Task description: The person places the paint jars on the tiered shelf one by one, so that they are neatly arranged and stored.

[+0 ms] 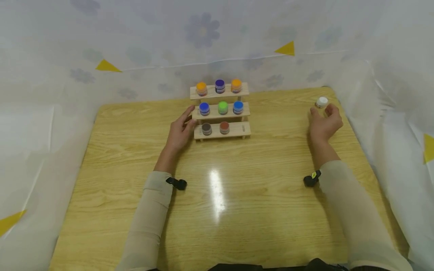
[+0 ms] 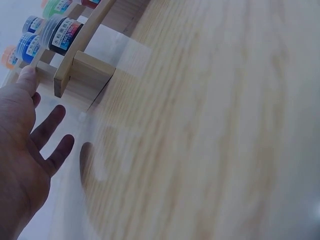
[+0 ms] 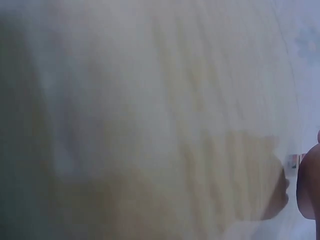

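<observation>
A three-step wooden rack (image 1: 234,131) stands near the back of the table. Paint jars fill its two upper steps; the lowest bears a dark brown jar (image 1: 206,129) and a reddish-brown jar (image 1: 224,128), with its right end bare. My left hand (image 1: 179,132) rests at the rack's left side with fingers spread, thumb tip at a step's end in the left wrist view. A white-capped jar (image 1: 321,102) stands alone at the table's back right. Just in front of it is my right hand (image 1: 324,123), thumb and fingers apart, the jar beyond the fingertips.
The wood-grain table (image 1: 264,195) has a back edge close behind the rack. White flowered sheeting (image 1: 156,41) hangs behind and along both sides, with yellow triangles on it. Each wrist wears a small black camera (image 1: 178,183).
</observation>
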`<state>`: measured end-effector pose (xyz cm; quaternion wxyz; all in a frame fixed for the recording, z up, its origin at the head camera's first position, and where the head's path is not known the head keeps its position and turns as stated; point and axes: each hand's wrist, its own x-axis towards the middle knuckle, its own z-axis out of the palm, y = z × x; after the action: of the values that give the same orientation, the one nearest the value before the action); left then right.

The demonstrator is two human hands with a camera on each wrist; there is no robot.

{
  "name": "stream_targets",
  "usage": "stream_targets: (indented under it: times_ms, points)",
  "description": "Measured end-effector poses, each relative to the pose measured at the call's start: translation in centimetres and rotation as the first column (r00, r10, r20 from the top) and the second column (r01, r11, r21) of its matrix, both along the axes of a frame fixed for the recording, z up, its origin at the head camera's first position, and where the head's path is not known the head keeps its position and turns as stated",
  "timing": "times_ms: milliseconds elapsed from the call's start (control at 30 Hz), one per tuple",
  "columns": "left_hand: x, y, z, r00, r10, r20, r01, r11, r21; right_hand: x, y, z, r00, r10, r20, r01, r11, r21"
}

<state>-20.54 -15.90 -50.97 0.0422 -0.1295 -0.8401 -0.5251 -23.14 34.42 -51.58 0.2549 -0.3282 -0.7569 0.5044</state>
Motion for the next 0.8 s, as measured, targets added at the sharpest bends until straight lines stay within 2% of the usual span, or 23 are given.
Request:
stream_targets:
  times_ms: [167, 267, 367, 467, 500, 800]
  points:
    - [0.1, -0.2, 0.2, 1.0, -0.004, -0.013, 0.003, 1.0, -0.025, -1.8, 1.1, -0.2, 1.0, -0.005, 0.031, 0.006, 0.999, -0.038]
    - [0.1, -0.3, 0.1, 1.0, -0.002, -0.021, 0.001, 1.0, -0.031, -2.7, 1.8, -0.3, 1.0, -0.007, 0.007, 0.007, 0.994, -0.106]
    - [-0.1, -0.2, 0.0, 1.0, -0.008, -0.027, 0.007, 1.0, -0.017, -3.4, 2.2, -0.4, 0.999, -0.032, -0.015, 0.03, 0.992, -0.126]
    - [-0.1, -0.2, -0.1, 1.0, -0.014, -0.027, 0.014, 1.0, -0.003, -3.8, 2.6, -0.6, 0.997, -0.069, -0.033, 0.063, 0.985, -0.159]
    - [-0.1, -0.2, -0.1, 1.0, -0.016, -0.027, 0.016, 1.0, 0.0, -3.8, 2.7, -0.6, 0.997, -0.073, -0.03, 0.068, 0.987, -0.143]
    - [-0.1, -0.3, 0.1, 1.0, -0.009, -0.029, 0.009, 1.0, -0.015, -3.9, 3.0, -0.8, 0.999, -0.042, 0.01, 0.043, 0.985, -0.168]
